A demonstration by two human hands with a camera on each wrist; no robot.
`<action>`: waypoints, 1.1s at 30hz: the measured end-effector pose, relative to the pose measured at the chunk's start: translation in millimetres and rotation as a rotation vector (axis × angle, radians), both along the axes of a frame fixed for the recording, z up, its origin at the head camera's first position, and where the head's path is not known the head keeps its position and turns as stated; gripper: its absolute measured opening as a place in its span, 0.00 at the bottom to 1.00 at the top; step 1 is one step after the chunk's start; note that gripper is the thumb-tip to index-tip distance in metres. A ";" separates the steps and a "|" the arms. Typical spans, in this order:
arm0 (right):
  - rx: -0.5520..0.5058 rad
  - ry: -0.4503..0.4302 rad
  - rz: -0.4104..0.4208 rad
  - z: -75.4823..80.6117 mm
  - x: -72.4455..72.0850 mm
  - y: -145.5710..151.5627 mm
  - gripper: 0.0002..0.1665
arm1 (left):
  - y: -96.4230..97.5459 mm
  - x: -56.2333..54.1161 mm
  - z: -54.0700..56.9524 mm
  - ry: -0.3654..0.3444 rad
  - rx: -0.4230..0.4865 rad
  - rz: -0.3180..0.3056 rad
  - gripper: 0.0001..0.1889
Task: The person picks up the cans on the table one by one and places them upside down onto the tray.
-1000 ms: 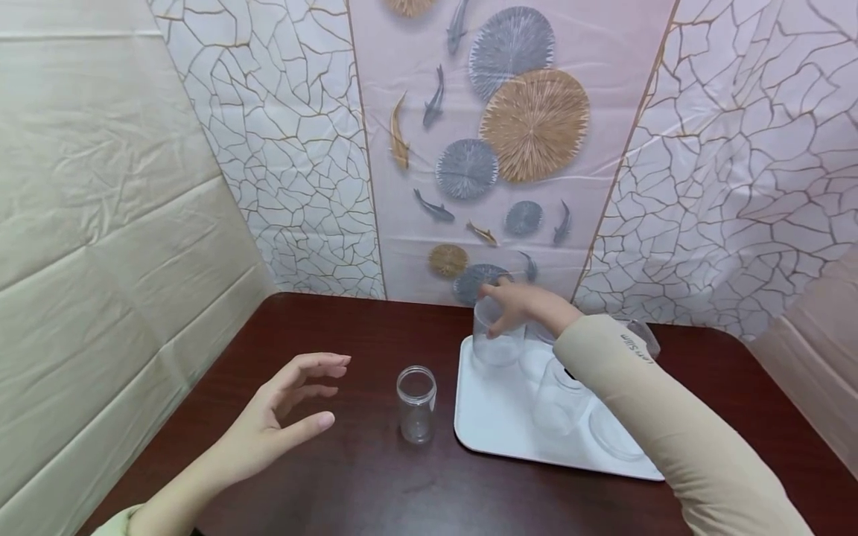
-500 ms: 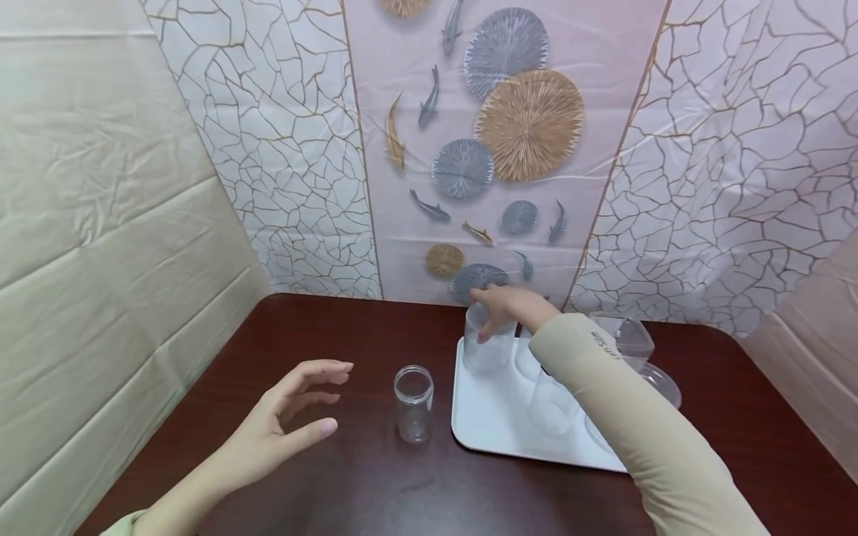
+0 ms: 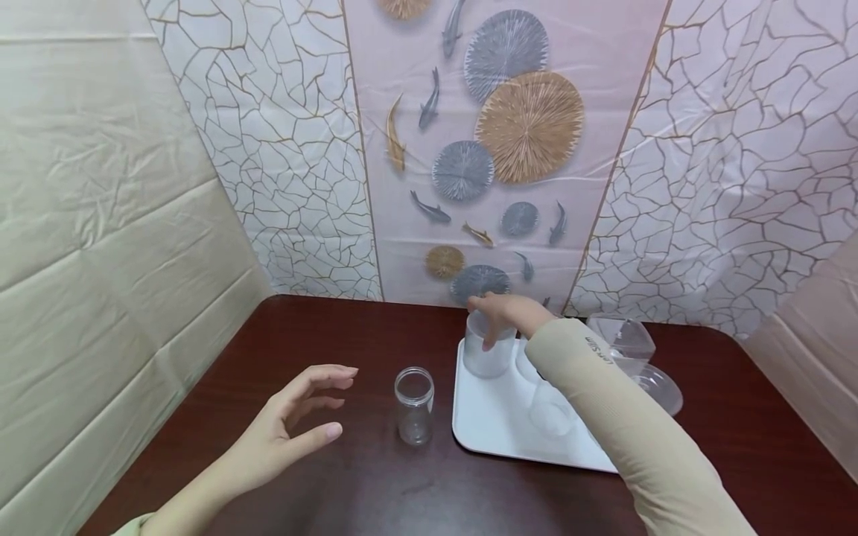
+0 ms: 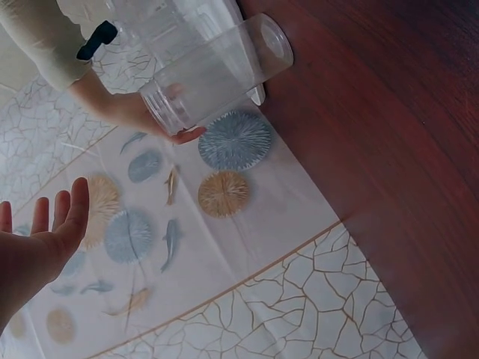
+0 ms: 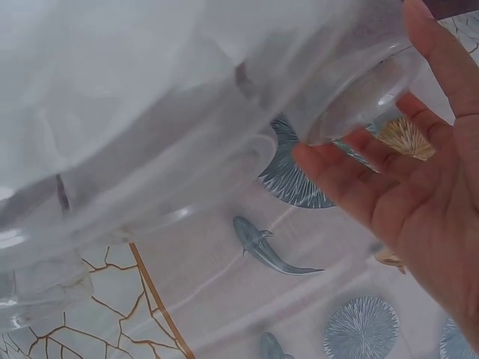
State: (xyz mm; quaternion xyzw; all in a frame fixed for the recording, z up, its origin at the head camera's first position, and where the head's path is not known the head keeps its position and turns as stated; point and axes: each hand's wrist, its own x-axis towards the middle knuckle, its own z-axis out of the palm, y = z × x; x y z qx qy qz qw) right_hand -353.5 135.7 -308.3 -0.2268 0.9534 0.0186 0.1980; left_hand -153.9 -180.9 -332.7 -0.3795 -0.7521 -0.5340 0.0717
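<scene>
My right hand (image 3: 504,316) grips a wide clear jar (image 3: 487,360) from above, at the back left of a white tray (image 3: 492,426). In the right wrist view the thumb and fingers spread around the rim of the jar (image 5: 359,93). My left hand (image 3: 284,428) hovers at the left, palm facing inward and fingers relaxed, holding nothing. A tall, narrow clear jar (image 3: 415,418), without a lid, stands upright on the table between that hand and the tray. The left wrist view shows this narrow jar (image 4: 221,75) in front of the right hand.
More clear containers stand on the tray, one a round jar (image 3: 552,412), partly behind the right sleeve. Right of the tray are a clear square box (image 3: 623,336) and a clear round dish (image 3: 660,387). Patterned cloth (image 3: 308,149) hangs behind the dark red table (image 3: 335,476).
My right hand and the wide jar have shifted slightly left and down. The right sleeve has moved left, uncovering the square box and round dish. My left hand has drifted slightly right.
</scene>
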 end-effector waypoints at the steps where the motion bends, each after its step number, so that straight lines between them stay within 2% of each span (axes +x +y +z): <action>1: -0.001 -0.004 -0.002 0.2 0.1 -0.2 0.41 | 0.0 -0.2 0.0 0.000 0.002 -0.001 0.28; 8: 0.008 -0.009 0.007 2.6 -0.7 -0.4 0.42 | -0.6 -2.5 -2.0 0.014 0.012 -0.006 0.27; 15: 0.001 -0.027 -0.020 -2.4 -0.4 -0.5 0.43 | -0.9 -4.1 -7.8 0.029 0.018 -0.031 0.25; 21: -0.013 -0.025 -0.023 -3.3 -0.1 -2.0 0.44 | 0.3 -3.4 -7.8 0.019 -0.009 -0.010 0.25; 30: -0.023 -0.049 0.004 4.4 6.0 1.7 0.45 | 3.7 -4.4 -10.1 0.011 -0.036 0.004 0.23; 33: -0.048 -0.031 0.049 8.6 8.5 9.0 0.43 | 4.1 -7.4 -9.3 0.008 -0.045 0.006 0.23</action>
